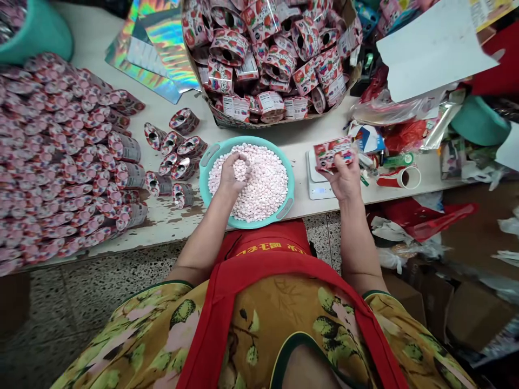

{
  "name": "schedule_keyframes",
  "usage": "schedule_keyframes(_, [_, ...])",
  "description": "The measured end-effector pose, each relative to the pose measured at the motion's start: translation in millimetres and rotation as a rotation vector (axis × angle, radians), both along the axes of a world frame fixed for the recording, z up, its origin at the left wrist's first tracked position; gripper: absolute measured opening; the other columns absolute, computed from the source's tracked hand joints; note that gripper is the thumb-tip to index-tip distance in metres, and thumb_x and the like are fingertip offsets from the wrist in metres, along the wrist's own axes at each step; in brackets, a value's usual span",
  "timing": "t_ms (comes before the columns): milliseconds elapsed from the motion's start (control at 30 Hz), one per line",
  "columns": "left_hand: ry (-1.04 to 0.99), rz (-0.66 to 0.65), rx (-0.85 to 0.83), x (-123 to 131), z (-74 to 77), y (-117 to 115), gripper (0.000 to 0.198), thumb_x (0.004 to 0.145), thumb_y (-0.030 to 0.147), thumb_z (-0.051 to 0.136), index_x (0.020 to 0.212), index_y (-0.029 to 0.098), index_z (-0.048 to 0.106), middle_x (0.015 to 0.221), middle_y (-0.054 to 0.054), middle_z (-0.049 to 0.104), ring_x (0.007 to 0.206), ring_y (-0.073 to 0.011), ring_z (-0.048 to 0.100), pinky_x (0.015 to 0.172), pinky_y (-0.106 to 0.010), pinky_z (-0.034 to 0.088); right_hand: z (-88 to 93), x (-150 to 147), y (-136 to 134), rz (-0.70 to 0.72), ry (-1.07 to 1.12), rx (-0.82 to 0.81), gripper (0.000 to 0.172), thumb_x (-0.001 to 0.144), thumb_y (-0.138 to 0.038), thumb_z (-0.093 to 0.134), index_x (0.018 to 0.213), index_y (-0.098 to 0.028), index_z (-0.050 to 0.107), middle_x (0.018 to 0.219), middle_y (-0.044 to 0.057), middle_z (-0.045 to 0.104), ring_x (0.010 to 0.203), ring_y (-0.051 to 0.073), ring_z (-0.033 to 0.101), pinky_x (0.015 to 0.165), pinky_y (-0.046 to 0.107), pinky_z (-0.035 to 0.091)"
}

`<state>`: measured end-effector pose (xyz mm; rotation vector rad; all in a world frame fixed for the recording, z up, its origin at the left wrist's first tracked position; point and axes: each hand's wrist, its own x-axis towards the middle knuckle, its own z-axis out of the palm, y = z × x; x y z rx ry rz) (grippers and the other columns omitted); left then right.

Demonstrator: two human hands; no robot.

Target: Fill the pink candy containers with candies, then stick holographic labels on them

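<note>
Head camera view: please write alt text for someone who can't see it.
A person's left hand curls among pale pink candies in a turquoise basin, while the right hand holds a strawberry-printed packet by a white digital scale. Similar packets stand massed at left; more fill a cardboard box beyond the basin.

Red apron (pixel 259 236): yellow Chinese characters, upside down in view; 王 and 喝 can be made out, others cut by the fold.
Pack (pixel 333 153) in right hand (pixel 344 175): lettering on red, too small to read.
Rolled packs in carton (pixel 225 121): white script beside strawberry pictures, illegible; white panels carry barcodes and fine print.
Scale (pixel 319 191): display lit, digits unreadable.
Yellow sheet (pixel 488 12), upper right: pale lettering, cut off, not legible.
</note>
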<state>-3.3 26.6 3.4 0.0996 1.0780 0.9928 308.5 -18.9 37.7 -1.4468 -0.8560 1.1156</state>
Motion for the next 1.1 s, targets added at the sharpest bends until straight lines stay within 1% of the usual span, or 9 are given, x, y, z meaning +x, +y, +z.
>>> schedule_keyframes(133, [0.003, -0.013, -0.035, 3, 12.7, -2, 0.021, 0.086, 0.034, 0.061, 0.077, 0.020, 0.048, 0.059, 0.005, 0.052, 0.039, -0.0058, 0.046, 0.036, -0.015, 0.027, -9.9, -40, 10, 0.104, -0.102, 0.028, 0.064, 0.066, -0.055, 0.081, 0.116, -0.025, 0.055, 0.118, 0.008, 0.068, 0.104, 0.024, 0.065, 0.088, 0.045, 0.058])
schedule_keyframes(267, [-0.056, 0.003, 0.072, 6, 44.9, -4, 0.024, 0.090, 0.035, 0.059, 0.075, 0.019, 0.049, 0.059, 0.004, 0.052, 0.038, -0.0059, 0.044, 0.035, -0.017, 0.027, -10.1, -83, 22, 0.227, -0.315, 0.103, 0.046, 0.074, -0.046, 0.073, 0.111, -0.020, 0.063, 0.109, 0.007, 0.068, 0.101, 0.023, 0.063, 0.096, 0.043, 0.053])
schedule_keyframes(367, [-0.053, 0.022, 0.196, 13, 72.5, -3, 0.031, 0.094, 0.042, 0.058, 0.075, 0.019, 0.049, 0.058, 0.003, 0.050, 0.037, -0.0053, 0.042, 0.035, -0.017, 0.026, -6.1, -113, 26, 0.328, -0.468, 0.181, 0.046, 0.073, -0.039, 0.074, 0.116, -0.023, 0.067, 0.111, 0.007, 0.064, 0.102, 0.023, 0.062, 0.095, 0.041, 0.053])
schedule_keyframes(467, [0.019, 0.097, 0.313, 23, 88.2, 0, 0.039, 0.094, 0.051, 0.060, 0.076, 0.018, 0.051, 0.058, 0.004, 0.050, 0.038, -0.0052, 0.045, 0.037, -0.017, 0.030, -1.7, -138, 27, 0.487, -0.589, 0.217, 0.043, 0.073, -0.032, 0.075, 0.115, -0.024, 0.070, 0.102, 0.006, 0.062, 0.097, 0.025, 0.062, 0.091, 0.042, 0.053])
schedule_keyframes(600, [0.154, 0.276, 0.432, 37, 82.0, 3, 0.039, 0.092, 0.050, 0.065, 0.075, 0.019, 0.049, 0.062, 0.004, 0.053, 0.048, -0.0074, 0.054, 0.046, -0.018, 0.041, 1.7, -157, 26, 0.544, -0.754, 0.202, 0.037, 0.071, -0.020, 0.071, 0.108, -0.022, 0.072, 0.101, 0.008, 0.064, 0.101, 0.029, 0.061, 0.093, 0.047, 0.052])
schedule_keyframes(700, [0.234, 0.349, 0.420, 42, 69.1, 2, 0.038, 0.090, 0.044, 0.068, 0.073, 0.019, 0.046, 0.063, 0.005, 0.054, 0.051, -0.0076, 0.055, 0.052, -0.020, 0.045, 0.4, -161, 25, 0.515, -0.710, 0.212, 0.039, 0.069, -0.018, 0.072, 0.107, -0.021, 0.072, 0.105, 0.008, 0.067, 0.105, 0.029, 0.062, 0.096, 0.046, 0.053])
schedule_keyframes(800, [0.264, 0.358, 0.399, 42, 61.3, 2, 0.038, 0.089, 0.045, 0.068, 0.073, 0.020, 0.045, 0.063, 0.006, 0.053, 0.051, -0.0073, 0.054, 0.055, -0.021, 0.046, -3.3, -163, 23, 0.509, -0.615, 0.211, 0.038, 0.067, -0.021, 0.074, 0.105, -0.022, 0.072, 0.110, 0.007, 0.070, 0.108, 0.029, 0.064, 0.098, 0.046, 0.053])
schedule_keyframes(933, [0.288, 0.352, 0.428, 40, 61.2, 5, 0.043, 0.086, 0.048, 0.073, 0.070, 0.020, 0.043, 0.061, 0.007, 0.049, 0.048, -0.0064, 0.051, 0.053, -0.020, 0.043, -6.5, -167, 21, 0.519, -0.512, 0.192, 0.035, 0.069, -0.025, 0.073, 0.104, -0.023, 0.071, 0.113, 0.005, 0.074, 0.107, 0.029, 0.067, 0.099, 0.047, 0.053])
schedule_keyframes(1100, [0.281, 0.308, 0.467, 42, 63.1, 9, 0.047, 0.083, 0.050, 0.077, 0.069, 0.019, 0.044, 0.059, 0.008, 0.045, 0.046, -0.0056, 0.049, 0.051, -0.019, 0.041, -4.8, -169, 23, 0.475, -0.462, 0.095, 0.036, 0.068, -0.032, 0.073, 0.102, -0.022, 0.070, 0.101, 0.005, 0.076, 0.096, 0.029, 0.070, 0.090, 0.046, 0.055])
